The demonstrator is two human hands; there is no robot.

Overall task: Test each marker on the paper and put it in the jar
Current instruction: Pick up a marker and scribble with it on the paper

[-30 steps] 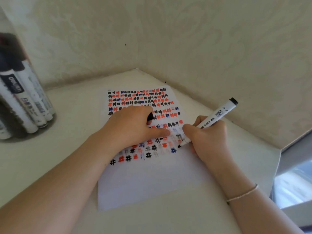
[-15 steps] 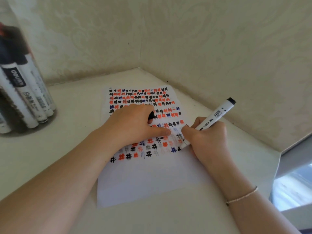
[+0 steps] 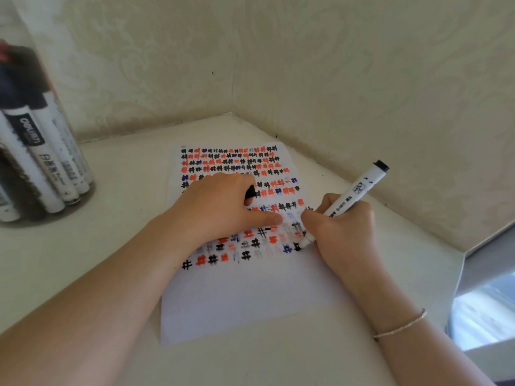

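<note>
A white sheet of paper (image 3: 245,296) lies in the table's corner, its upper part covered with rows of black, red and blue hash marks. My right hand (image 3: 344,232) grips a white marker (image 3: 354,195) with a black end, its tip touching the paper at the end of a row of marks. My left hand (image 3: 220,207) presses flat on the paper and holds a black marker cap (image 3: 250,193) under its fingers. A clear jar (image 3: 36,151) with several white markers stands at the far left.
The cream table (image 3: 117,224) sits in a corner between two patterned walls (image 3: 334,65). Its right edge drops off beside a grey ledge (image 3: 485,263). A thin bracelet (image 3: 401,327) circles my right wrist.
The marker tip has moved slightly on the paper at the end of the mark row. The view has shifted a little; both hands stay in place.
</note>
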